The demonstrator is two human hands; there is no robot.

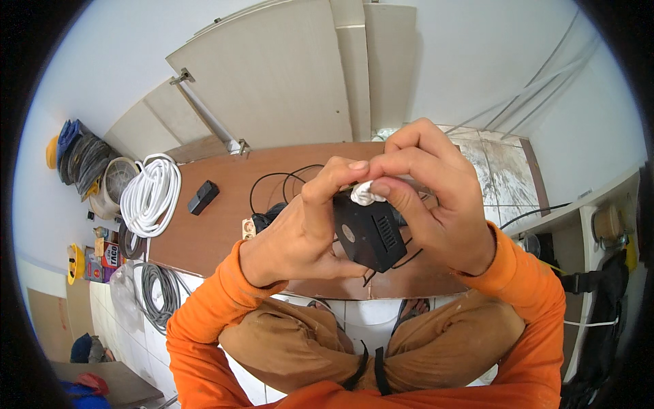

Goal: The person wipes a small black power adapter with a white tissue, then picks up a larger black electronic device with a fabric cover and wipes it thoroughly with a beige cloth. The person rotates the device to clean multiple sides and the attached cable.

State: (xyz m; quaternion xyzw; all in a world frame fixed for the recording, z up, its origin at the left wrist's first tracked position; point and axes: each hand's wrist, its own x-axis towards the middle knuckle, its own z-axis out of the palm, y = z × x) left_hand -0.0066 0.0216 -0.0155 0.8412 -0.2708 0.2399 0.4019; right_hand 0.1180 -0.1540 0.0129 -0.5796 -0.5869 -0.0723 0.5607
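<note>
Hands were up close together in front of the person's chest, both clamped on one small job: the left hand (300, 235) cradled a black box (368, 235) from below and behind, thumb and forefinger pinched at its top edge, while the right hand (429, 194) pinched a white wad (366, 193) against that same edge. The box looked to me like hard plastic, light and rigid, with a slotted face; safest held by its flat sides, as it was. The wad seemed soft and squashy, easy to lose from the fingertips. Thin black wires (286, 184) trailed from under the box down onto the brown bench (211, 238) and could snag. Farther left on the bench lay a white cable coil (151, 194) and a small black block (203, 197), well apart from the hands. A grey cable coil (160, 293) lay on the floor.
</note>
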